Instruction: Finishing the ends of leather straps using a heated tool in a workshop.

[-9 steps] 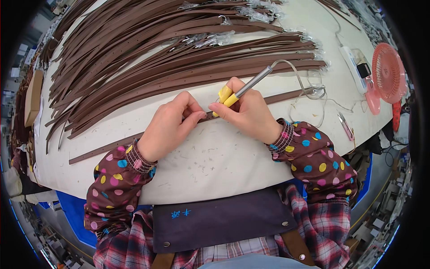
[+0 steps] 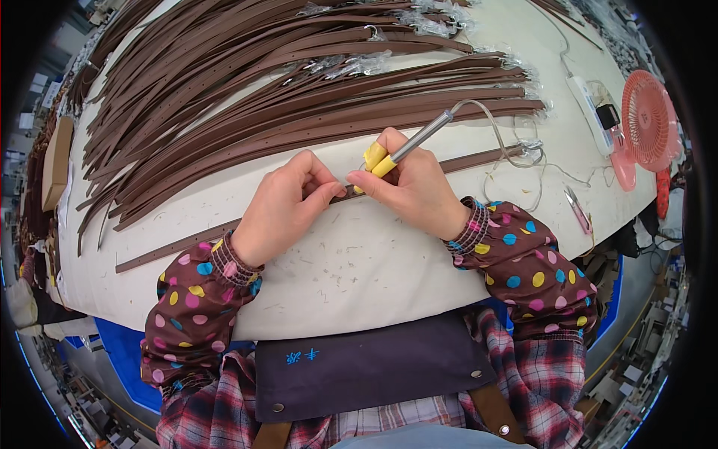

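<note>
One brown leather strap (image 2: 172,245) lies across the white table (image 2: 359,277) in front of me. My left hand (image 2: 288,206) presses down on it with the fingertips pinched together. My right hand (image 2: 410,183) grips a pen-like heating tool (image 2: 407,146) with a yellow grip and a metal shaft, its tip down at the strap right beside my left fingertips. A thin cord runs from the tool's top end to the right.
A large heap of brown straps (image 2: 284,82) covers the far half of the table, some with plastic-wrapped buckles. At the right stand a pink desk fan (image 2: 647,120), a white power strip (image 2: 591,105) and small snips (image 2: 577,209). A cardboard box (image 2: 56,161) sits at the left edge.
Both hands hold much the same pose; the tool has barely shifted along the strap.
</note>
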`<state>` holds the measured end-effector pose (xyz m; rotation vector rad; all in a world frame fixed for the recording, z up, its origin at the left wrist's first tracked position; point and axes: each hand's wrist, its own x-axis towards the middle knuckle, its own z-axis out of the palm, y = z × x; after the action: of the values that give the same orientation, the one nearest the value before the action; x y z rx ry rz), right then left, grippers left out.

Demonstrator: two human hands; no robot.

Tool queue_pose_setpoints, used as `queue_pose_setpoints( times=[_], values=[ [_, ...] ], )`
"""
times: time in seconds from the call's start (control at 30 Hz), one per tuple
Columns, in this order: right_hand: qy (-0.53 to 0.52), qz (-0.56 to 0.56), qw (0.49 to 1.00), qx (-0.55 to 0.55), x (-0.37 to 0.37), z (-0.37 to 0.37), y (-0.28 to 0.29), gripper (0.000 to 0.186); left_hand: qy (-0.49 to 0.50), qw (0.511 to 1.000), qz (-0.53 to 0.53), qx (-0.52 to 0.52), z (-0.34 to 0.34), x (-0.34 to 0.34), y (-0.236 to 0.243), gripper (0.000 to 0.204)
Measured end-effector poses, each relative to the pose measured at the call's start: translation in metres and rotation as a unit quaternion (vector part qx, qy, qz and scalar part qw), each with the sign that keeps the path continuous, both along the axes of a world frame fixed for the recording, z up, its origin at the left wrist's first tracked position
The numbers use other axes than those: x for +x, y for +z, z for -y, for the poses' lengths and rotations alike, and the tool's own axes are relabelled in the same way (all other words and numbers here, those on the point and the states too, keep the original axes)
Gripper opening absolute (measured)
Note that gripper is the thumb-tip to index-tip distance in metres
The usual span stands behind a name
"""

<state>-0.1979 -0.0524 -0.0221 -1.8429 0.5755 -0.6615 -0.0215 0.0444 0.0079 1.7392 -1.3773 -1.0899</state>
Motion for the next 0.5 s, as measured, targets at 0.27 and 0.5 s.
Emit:
queue_pose_setpoints(
  times=[0.27, 0.5],
  values=[
    [-0.001, -0.011, 1.0, -0.011, 0.0004, -0.0006, -0.001, 0.027, -0.003, 1.0, 0.002, 0.004, -0.0006, 0.0007, -0.0009, 0.014],
    [0.0, -0.017, 1.0, -0.021, 0.0005, 0.0009, -0.0012, 0.028, -0.003, 1.0, 0.0, 0.002, 0.0009, 0.0011, -0.0029, 0.015]
  ],
)
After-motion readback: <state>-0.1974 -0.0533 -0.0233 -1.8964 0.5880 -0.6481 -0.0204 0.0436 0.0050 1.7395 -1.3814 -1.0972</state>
